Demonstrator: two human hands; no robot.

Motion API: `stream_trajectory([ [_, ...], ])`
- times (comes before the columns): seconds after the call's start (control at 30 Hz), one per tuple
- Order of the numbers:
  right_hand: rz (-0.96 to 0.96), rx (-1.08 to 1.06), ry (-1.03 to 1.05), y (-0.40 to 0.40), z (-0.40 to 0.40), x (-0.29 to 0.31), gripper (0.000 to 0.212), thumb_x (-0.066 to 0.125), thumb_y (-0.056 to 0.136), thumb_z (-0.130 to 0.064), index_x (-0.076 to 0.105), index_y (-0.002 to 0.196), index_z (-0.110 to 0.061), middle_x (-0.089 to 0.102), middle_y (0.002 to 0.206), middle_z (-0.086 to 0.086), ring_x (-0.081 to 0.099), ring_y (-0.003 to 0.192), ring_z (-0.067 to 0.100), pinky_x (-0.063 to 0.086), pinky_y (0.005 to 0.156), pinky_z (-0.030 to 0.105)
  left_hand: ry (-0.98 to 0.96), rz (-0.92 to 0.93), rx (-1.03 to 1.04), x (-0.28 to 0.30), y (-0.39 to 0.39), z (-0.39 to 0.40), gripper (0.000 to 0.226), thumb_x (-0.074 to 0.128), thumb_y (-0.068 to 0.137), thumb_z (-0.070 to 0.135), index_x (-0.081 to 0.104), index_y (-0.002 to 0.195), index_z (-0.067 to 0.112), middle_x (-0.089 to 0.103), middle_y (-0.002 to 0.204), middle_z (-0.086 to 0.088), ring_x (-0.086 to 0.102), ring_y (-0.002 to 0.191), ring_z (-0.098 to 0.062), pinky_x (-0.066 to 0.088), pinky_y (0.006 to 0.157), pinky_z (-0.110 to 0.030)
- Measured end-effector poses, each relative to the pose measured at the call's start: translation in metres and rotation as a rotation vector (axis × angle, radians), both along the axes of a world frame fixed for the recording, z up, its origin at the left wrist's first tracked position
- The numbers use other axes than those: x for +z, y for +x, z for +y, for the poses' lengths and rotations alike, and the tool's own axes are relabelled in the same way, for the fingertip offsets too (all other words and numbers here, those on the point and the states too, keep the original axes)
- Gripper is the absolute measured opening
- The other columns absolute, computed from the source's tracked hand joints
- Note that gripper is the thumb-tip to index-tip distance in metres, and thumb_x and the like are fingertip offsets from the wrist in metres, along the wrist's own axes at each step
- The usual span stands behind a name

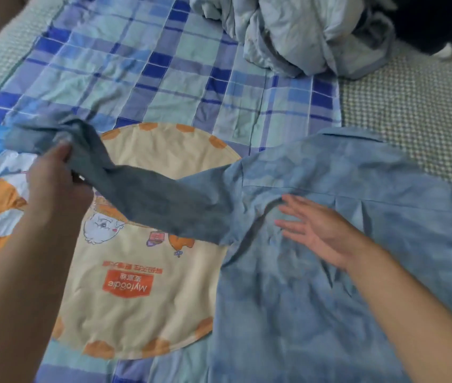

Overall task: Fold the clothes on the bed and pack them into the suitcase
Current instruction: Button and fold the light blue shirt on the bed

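One head-worn wide view — looking forward and down, close over the bed [164, 64].

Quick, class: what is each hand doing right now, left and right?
Left hand: fingers curled round the sleeve of the blue shirt, holding it up.
Right hand: open, fingers straight, over the shirt's upper back.

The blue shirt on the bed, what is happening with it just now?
A person is folding the blue shirt, which lies spread on the checked sheet. The left hand grips the end of the sleeve and holds it stretched out to the side. The right hand lies flat and open on the shirt near the shoulder. A bundle of pale bedding lies further back. No suitcase is in view.
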State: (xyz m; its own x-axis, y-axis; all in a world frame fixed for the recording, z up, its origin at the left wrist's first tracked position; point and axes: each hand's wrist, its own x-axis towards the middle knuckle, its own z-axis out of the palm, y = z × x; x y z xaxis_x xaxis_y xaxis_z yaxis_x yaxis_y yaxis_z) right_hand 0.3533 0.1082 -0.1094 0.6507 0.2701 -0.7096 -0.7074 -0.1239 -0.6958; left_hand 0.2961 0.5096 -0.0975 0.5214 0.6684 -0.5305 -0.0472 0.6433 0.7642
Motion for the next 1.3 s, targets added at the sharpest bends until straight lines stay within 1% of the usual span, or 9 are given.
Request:
stream_trajectory([
  [0.23, 0.025, -0.584, 0.503, 0.026, -0.149, 0.082, 0.064, 0.053, 0.089, -0.052, 0.054, 0.138, -0.010, 0.061, 0.136, 0.020, 0.060, 0.122, 0.044, 0.048, 0.102, 0.058, 0.916, -0.439, -0.821, 0.115, 0.092, -0.308, 0.012, 0.070, 0.089, 0.022, 0.065, 0.080, 0.016, 0.051, 0.071, 0.003, 0.046, 0.069, -0.010, 0.039, 0.064, -0.031],
  [0.33, 0.370, -0.600, 0.886, -0.003, -0.238, 0.060, 0.079, 0.039, 0.099, -0.058, 0.038, 0.148, 0.004, 0.028, 0.151, 0.040, 0.041, 0.130, 0.062, 0.036, 0.102, 0.071, 1.302, -0.444, -1.361, 0.070, 0.031, -0.408, 0.042, 0.071, 0.087, 0.037, 0.067, 0.125, 0.021, 0.064, 0.107, -0.001, 0.059, 0.100, -0.018, 0.048, 0.092, -0.034],
  [0.4, 0.298, -0.418, 0.501, -0.028, -0.284, 0.042, 0.083, 0.073, 0.075, -0.062, 0.061, 0.134, -0.006, 0.040, 0.150, 0.028, 0.060, 0.119, 0.046, 0.052, 0.092, 0.059, 1.469, -0.188, -1.553, 0.012, -0.023, -0.422, 0.069, 0.071, 0.084, 0.041, 0.045, 0.147, 0.031, 0.051, 0.141, -0.006, 0.046, 0.129, -0.027, 0.041, 0.110, -0.042],
  [0.53, 0.152, -0.278, -0.176, -0.064, -0.317, -0.016, 0.106, 0.098, 0.015, -0.058, 0.070, 0.108, -0.016, 0.073, 0.111, 0.012, 0.071, 0.093, 0.023, 0.058, 0.077, 0.034, 1.484, 0.523, -1.023, -0.086, -0.082, -0.357, 0.072, 0.066, 0.077, 0.015, 0.044, 0.145, 0.017, 0.046, 0.141, -0.023, 0.047, 0.122, -0.048, 0.045, 0.101, -0.058],
  [0.63, 0.013, -0.055, -0.436, -0.075, -0.308, -0.041, 0.085, 0.092, 0.042, -0.065, 0.067, 0.109, -0.018, 0.072, 0.104, 0.003, 0.070, 0.099, 0.024, 0.055, 0.082, 0.034, 1.263, 0.922, -0.947, -0.116, -0.085, -0.293, 0.074, 0.072, 0.084, 0.019, 0.038, 0.150, 0.008, 0.047, 0.134, -0.031, 0.046, 0.121, -0.051, 0.037, 0.102, -0.056],
  [0.73, -0.068, 0.257, -0.726, -0.077, -0.303, -0.050, 0.017, 0.076, 0.085, -0.020, 0.069, 0.096, -0.010, 0.073, 0.092, 0.005, 0.070, 0.090, 0.024, 0.053, 0.070, 0.030, 1.105, 0.882, -1.032, -0.134, -0.069, -0.267, 0.066, 0.063, 0.093, 0.037, 0.040, 0.147, 0.007, 0.057, 0.130, -0.023, 0.054, 0.119, -0.046, 0.042, 0.097, -0.053],
  [0.93, 0.098, 1.219, -1.449, -0.045, -0.270, -0.016, 0.052, 0.054, 0.088, -0.028, 0.046, 0.140, -0.021, 0.042, 0.148, 0.005, 0.042, 0.136, 0.029, 0.039, 0.109, 0.040, 1.085, 0.799, -0.998, -0.133, -0.050, -0.247, 0.013, 0.059, 0.096, 0.023, 0.067, 0.103, 0.015, 0.069, 0.097, -0.007, 0.064, 0.088, -0.029, 0.044, 0.071, -0.036],
  [1.13, -0.500, 0.561, -0.784, 0.071, -0.070, -0.042, 0.050, 0.064, 0.094, -0.039, 0.055, 0.137, -0.016, 0.058, 0.138, 0.008, 0.054, 0.127, 0.025, 0.041, 0.108, 0.034, 1.286, 0.578, -0.969, -0.153, -0.064, -0.240, 0.015, 0.053, 0.099, 0.025, 0.059, 0.112, 0.022, 0.057, 0.115, 0.000, 0.064, 0.086, -0.030, 0.050, 0.069, -0.040],
  [1.3, -0.504, 0.678, -0.741, 0.146, 0.052, -0.086, 0.053, 0.058, 0.096, -0.037, 0.047, 0.143, -0.015, 0.054, 0.141, 0.006, 0.053, 0.125, 0.026, 0.040, 0.089, 0.027, 1.430, 0.475, -1.015, -0.165, -0.063, -0.219, 0.019, 0.039, 0.090, 0.032, 0.045, 0.079, 0.017, 0.054, 0.081, -0.002, 0.057, 0.067, -0.034, 0.037, 0.051, -0.035],
])
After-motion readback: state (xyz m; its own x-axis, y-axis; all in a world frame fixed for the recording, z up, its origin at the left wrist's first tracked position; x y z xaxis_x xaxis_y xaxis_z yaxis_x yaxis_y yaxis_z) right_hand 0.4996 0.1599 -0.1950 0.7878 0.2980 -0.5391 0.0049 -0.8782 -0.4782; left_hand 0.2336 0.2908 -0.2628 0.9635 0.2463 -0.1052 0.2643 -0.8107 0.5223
